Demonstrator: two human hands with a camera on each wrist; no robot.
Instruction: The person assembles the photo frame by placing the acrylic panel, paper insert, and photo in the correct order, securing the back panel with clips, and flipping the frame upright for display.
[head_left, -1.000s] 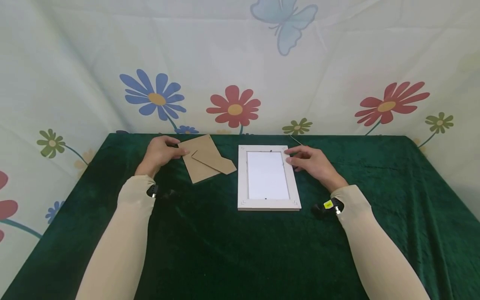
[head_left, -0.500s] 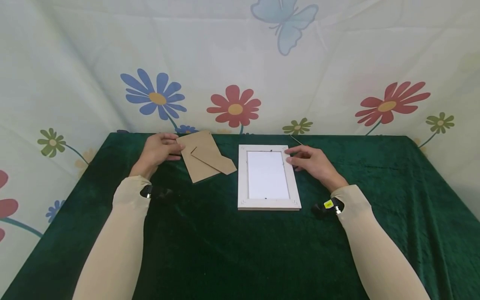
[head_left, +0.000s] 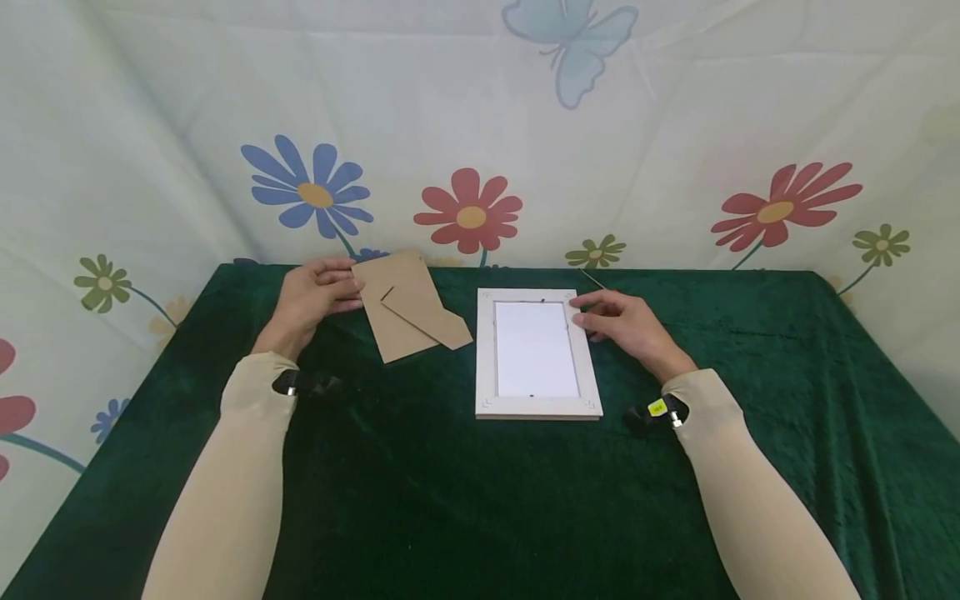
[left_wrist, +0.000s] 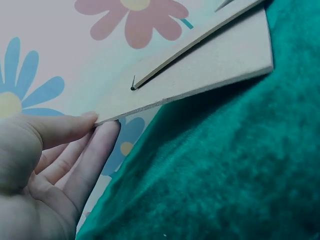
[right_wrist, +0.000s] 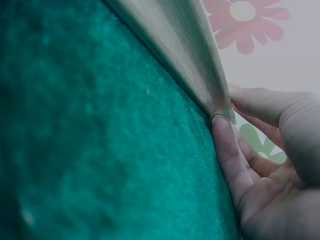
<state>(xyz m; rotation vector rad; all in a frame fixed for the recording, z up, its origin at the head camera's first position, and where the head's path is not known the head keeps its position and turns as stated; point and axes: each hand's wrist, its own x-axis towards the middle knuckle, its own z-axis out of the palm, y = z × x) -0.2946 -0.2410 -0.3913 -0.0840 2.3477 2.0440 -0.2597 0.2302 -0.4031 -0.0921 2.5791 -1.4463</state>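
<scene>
At the far left of the table, my left hand (head_left: 306, 298) pinches the left edge of a brown frame backing board (head_left: 397, 279) between thumb and fingers. That edge is raised off the cloth, and an easel leg (head_left: 427, 320) lies slantwise across the board. In the left wrist view, a small dark pin (left_wrist: 133, 88) stands beside the end of the leg (left_wrist: 190, 46). A white picture frame (head_left: 486, 354) lies to the right, with a plain white panel (head_left: 534, 350) inside its border. My right hand (head_left: 628, 329) grips the upper right edge of this frame; its lower fingers are partly hidden.
Green velvet cloth (head_left: 450, 508) covers the table. Behind my right hand, a thin rod (head_left: 591, 278) sticks out near the back edge; its other end is hidden. A white curtain (head_left: 420, 100) printed with flowers rises behind the table.
My left hand has moved slightly left and away from me, raising the backing board's upper left edge a little. The right hand and the picture frame stay in place.
</scene>
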